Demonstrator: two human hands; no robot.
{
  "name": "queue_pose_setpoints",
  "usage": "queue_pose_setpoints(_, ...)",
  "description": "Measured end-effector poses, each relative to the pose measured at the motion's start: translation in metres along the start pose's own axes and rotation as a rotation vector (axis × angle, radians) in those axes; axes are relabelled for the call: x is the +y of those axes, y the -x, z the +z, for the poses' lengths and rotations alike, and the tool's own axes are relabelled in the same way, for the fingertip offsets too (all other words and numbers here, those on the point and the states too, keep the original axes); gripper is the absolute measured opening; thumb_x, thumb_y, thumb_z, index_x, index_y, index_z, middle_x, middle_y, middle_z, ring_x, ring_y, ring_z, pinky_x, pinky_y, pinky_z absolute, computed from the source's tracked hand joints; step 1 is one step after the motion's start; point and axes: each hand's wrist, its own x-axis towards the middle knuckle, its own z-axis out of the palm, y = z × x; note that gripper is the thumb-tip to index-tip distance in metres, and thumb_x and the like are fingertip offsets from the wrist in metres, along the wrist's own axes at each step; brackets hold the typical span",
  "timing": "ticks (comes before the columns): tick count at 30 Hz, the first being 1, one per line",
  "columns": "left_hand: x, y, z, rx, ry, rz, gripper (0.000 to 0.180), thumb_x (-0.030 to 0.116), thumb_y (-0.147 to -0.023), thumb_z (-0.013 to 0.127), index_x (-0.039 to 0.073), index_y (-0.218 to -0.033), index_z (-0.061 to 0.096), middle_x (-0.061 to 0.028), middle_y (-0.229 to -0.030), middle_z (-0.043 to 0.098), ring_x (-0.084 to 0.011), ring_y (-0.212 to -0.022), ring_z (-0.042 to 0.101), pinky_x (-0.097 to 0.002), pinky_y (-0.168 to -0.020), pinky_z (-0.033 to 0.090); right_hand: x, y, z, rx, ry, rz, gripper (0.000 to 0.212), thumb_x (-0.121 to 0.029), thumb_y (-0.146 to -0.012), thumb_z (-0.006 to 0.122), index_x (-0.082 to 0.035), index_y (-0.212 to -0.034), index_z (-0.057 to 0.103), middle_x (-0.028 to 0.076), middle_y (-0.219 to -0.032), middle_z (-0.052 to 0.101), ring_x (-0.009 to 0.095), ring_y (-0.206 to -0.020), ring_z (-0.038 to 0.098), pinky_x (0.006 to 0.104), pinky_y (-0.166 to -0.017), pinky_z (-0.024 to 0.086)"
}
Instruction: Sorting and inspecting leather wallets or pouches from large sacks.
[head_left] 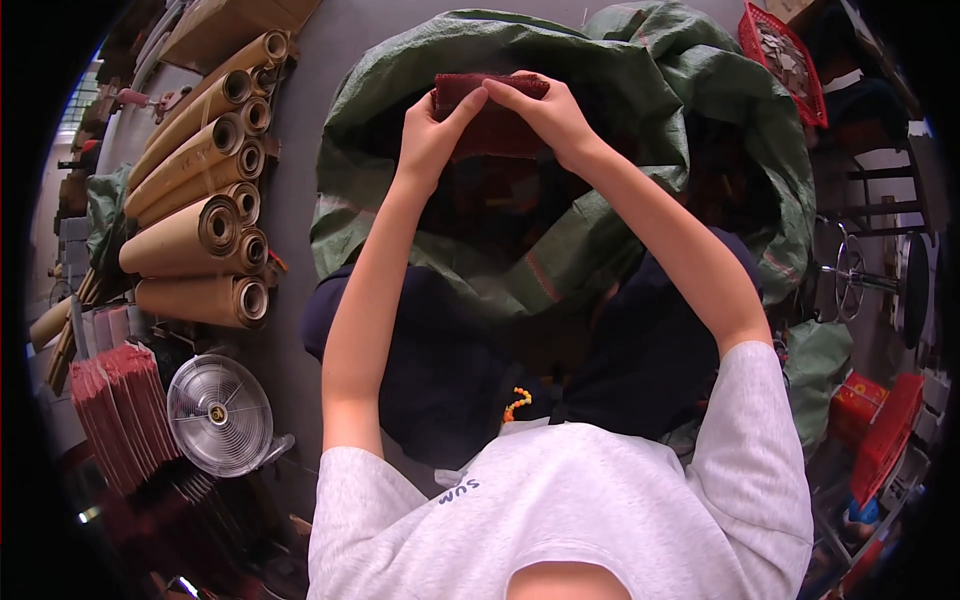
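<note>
Both my arms stretch forward over a large green woven sack (385,90) whose mouth gapes wide. A dark red flat piece (497,138), roughly rectangular with a rough-looking top edge, is held up between my hands at the sack's far side. My left hand (430,138) grips its left end, and my right hand (552,120) grips its right end. Both thumbs meet near the middle of its top edge, while most other fingers are hidden behind it. Dim reddish things lie deep in the sack, too dark to make out. The exact kind of the red piece cannot be told.
Several brown rolls (190,210) are stacked at the left. Below them stand a round metal fan (219,414) and a pile of red sheets (120,415). A red basket (785,65) of small pale pieces sits at the far right, and a stool (905,290) stands at the right.
</note>
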Motion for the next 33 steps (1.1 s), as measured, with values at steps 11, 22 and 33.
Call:
queue_pose_setpoints(11, 0.011, -0.01, 0.023, 0.302, 0.278, 0.336, 0.019, 0.02, -0.081, 0.068, 0.006, -0.092, 0.06, 0.0013, -0.084, 0.062, -0.0078, -0.075, 0.057, -0.0236, -0.067, 0.047, -0.011, -0.008, 0.013, 0.33, -0.6, 0.22, 0.022, -0.029, -0.084, 0.063, -0.007, -0.082, 0.062, 0.003, -0.079, 0.063, 0.016, -0.068, 0.06, 0.0312, -0.066, 0.05)
queue_pose_setpoints(22, -0.022, -0.035, -0.041, 0.151, -0.196, -0.144, 0.039, 0.022, -0.073, 0.073, 0.0, -0.101, 0.057, -0.0075, -0.088, 0.063, -0.0152, -0.078, 0.061, -0.0294, -0.069, 0.05, 0.016, -0.034, -0.049, 0.146, -0.012, 0.189, 0.051, -0.031, -0.076, 0.072, -0.002, -0.112, 0.051, 0.008, -0.099, 0.059, 0.016, -0.085, 0.059, 0.0293, -0.073, 0.05)
queue_pose_setpoints(33, -0.066, -0.036, -0.078, 0.262, -1.297, 0.049, 0.034, 0.048, -0.076, 0.061, 0.015, -0.084, 0.069, -0.0063, -0.089, 0.066, -0.0284, -0.086, 0.061, -0.0402, -0.075, 0.044, -0.094, -0.036, -0.117, 0.178, 0.354, -0.216, 0.024, -0.02, -0.079, 0.067, -0.001, -0.091, 0.057, 0.003, -0.073, 0.058, 0.01, -0.061, 0.056, 0.023, -0.054, 0.045)
